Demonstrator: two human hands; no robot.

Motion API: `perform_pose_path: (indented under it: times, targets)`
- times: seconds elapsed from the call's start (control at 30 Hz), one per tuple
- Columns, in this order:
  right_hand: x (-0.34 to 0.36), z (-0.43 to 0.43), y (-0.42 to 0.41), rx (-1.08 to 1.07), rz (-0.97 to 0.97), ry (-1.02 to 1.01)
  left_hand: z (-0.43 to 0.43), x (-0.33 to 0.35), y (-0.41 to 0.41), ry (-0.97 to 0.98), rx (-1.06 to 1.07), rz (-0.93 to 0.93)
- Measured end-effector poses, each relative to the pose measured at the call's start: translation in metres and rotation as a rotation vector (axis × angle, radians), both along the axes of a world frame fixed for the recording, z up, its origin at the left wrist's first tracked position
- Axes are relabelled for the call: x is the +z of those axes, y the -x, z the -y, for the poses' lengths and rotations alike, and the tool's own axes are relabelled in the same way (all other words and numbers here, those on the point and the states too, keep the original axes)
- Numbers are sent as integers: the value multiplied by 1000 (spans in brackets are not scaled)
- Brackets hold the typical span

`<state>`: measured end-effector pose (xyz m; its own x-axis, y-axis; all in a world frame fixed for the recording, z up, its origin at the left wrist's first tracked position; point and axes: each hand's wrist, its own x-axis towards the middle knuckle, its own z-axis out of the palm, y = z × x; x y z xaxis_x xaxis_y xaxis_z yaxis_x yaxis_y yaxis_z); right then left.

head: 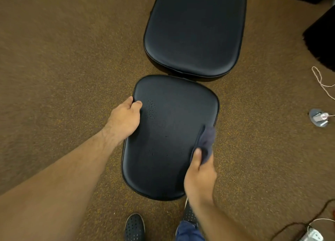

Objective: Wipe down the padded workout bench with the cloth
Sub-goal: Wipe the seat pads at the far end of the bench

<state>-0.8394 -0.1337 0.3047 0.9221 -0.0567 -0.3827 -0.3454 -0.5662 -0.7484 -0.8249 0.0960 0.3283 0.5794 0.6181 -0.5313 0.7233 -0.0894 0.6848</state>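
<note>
No readable brand, label or writing is seen on anything in view.

Bench is seen from above as two black padded sections — seat pad (168, 132) at centre, back pad (195, 30) at 12 o'clock of it, a narrow gap between them. Both are smooth and glossy, with piped edges. A patch of fine droplets (151, 110) is visible on the seat pad, toward its 10 o'clock corner; a few more specks are scattered lower down.

Left hand (125, 120) is closed over the seat pad's 9 o'clock edge, thumb on top, fingers wrapped under the rim. Right hand (199, 175) is at the 4 o'clock edge, thumb and fingers pinched shut on the cloth (206, 141) — dark blue-grey, bunched, pressed on the pad near the 3 o'clock rim.

Floor is covered with brown speckled carpet (63, 68). A dark perforated shoe (135, 227) is seen at 6 o'clock, blue trouser leg (188, 231) beside it. At the 3 o'clock frame edge: a pale cord (320, 81), a small grey floor fitting (319, 117). Dark cables and a white plug block (311, 236) are at 5 o'clock. A black furry object (322, 38) is at 2 o'clock; identity cannot be told.
</note>
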Motion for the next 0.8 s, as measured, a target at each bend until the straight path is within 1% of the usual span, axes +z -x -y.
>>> perform_pose_path:
  times: [0.03, 0.1, 0.27, 0.33, 0.4, 0.5, 0.6, 0.67, 0.73, 0.8]
  targets:
    - [2, 2, 10, 4, -14, -1, 1, 0, 0, 5, 7, 1]
    - [4, -1, 2, -1, -28, 36, 2, 0, 2, 7, 15, 4]
    - [0, -23, -98, -8, 7, 183, 5, -3, 7, 4, 9, 6]
    - [-2, -30, -116, -4, 30, 196, 5, -4, 7, 9, 17, 5]
    - [-4, -29, -109, 9, 47, 196, 4, -5, 8, 8, 13, 4]
    - [-7, -18, -59, 43, 47, 150, 2, -6, 7, -16, -5, -7]
    - [-3, -5, 2, 39, -8, 74, 4, -4, 7, -28, -6, -19]
    - [2, -1, 25, 8, -58, 41, 6, -2, 6, -37, -2, -21]
    - [4, -1, 22, -26, -98, 38, 6, -2, 6, -42, 0, -25]
    - [3, -3, -1, -46, -110, 46, 7, -2, 5, -45, -1, -29]
